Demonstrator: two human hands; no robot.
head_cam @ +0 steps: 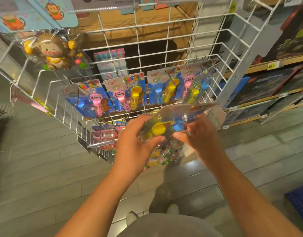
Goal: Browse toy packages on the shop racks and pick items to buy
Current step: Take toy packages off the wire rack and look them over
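Holding: a clear plastic blister package (173, 124) with a yellow and a blue bubble wand sits tilted between both hands, in front of the white wire rack (113, 53).
Left hand (135, 139): fingers curled round the pack's near-left edge, thumb pressed on its lower rim.
Right hand (196, 135): fingers pinch the right side, thumb tip just beside the left thumb.
Beyond the fingertips: matching blue-card wand packs (123, 93) hang on hooks.
Doing it well: probably best to grip the card edges, not the blister, and level it to read.
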